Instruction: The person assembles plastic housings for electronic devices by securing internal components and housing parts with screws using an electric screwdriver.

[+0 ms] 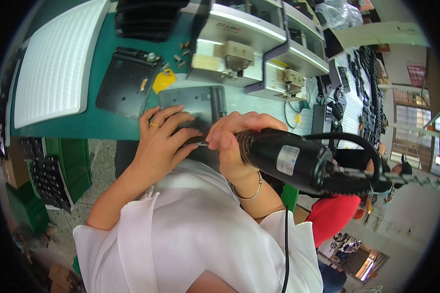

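My right hand (pixel 237 144) is wrapped round a black electric screwdriver (pixel 291 158), which lies nearly level above the table's near edge. Its cord runs from the back end beside a coiled spring hanger. The driver's tip is hidden behind my fingers. My left hand (pixel 164 132) rests with spread fingers on a dark flat panel (pixel 193 100), its thumb and forefinger close to my right fingertips. Whether a small part sits between them I cannot tell. Another dark panel (pixel 124 85) lies to the left with small metal parts on it, beside a yellow piece (pixel 164 81).
A white ribbed tray (pixel 58 63) stands at the left of the green table (pixel 100 119). Two grey machines (pixel 239 44) stand at the back. Small metal pieces (pixel 181 57) lie loose near them. A person in red (pixel 335 217) is at my right; green crates (pixel 71 166) are below left.
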Demonstrator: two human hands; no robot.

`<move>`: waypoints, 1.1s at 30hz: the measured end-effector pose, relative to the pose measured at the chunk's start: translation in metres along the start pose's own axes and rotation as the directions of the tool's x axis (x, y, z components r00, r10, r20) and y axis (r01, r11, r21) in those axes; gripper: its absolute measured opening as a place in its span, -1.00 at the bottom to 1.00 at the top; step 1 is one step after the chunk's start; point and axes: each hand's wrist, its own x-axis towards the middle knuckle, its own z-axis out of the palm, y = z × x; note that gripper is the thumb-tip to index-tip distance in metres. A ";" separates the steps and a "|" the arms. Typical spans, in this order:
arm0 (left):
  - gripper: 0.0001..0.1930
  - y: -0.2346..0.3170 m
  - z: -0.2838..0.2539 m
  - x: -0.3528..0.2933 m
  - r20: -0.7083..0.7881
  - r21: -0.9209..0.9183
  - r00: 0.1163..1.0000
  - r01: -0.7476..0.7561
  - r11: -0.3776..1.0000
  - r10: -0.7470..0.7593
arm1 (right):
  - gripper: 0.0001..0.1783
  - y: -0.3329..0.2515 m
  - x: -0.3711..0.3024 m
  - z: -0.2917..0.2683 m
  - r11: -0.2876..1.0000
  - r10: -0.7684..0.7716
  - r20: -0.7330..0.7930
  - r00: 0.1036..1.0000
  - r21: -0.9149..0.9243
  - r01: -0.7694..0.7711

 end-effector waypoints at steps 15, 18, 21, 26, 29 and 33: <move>-0.78 0.003 0.004 0.004 0.001 -0.005 1.000 0.014 1.000 -0.014 | -0.57 -0.031 0.070 -0.112 0.908 -0.407 -0.484 0.775 -0.121 0.401; -0.79 0.004 0.004 0.005 0.009 -0.008 1.000 0.022 1.000 -0.022 | -0.57 -0.027 0.076 -0.114 0.905 -0.425 -0.462 0.778 -0.207 0.371; -0.79 0.003 0.005 0.006 0.010 -0.011 1.000 0.022 1.000 -0.022 | -0.57 -0.024 0.078 -0.117 0.900 -0.436 -0.468 0.769 -0.209 0.383; -0.78 0.006 0.003 0.006 0.020 -0.009 1.000 0.020 1.000 -0.020 | -0.60 -0.025 0.079 -0.117 0.893 -0.450 -0.468 0.761 -0.230 0.387; -0.78 0.005 0.002 0.007 0.024 -0.006 0.999 0.037 0.999 -0.037 | -0.61 -0.021 0.083 -0.114 0.906 -0.424 -0.466 0.777 -0.214 0.366; -0.77 0.004 0.004 0.006 0.012 -0.008 1.000 0.021 1.000 -0.020 | -0.59 -0.024 0.082 -0.111 0.901 -0.431 -0.421 0.798 -0.240 0.360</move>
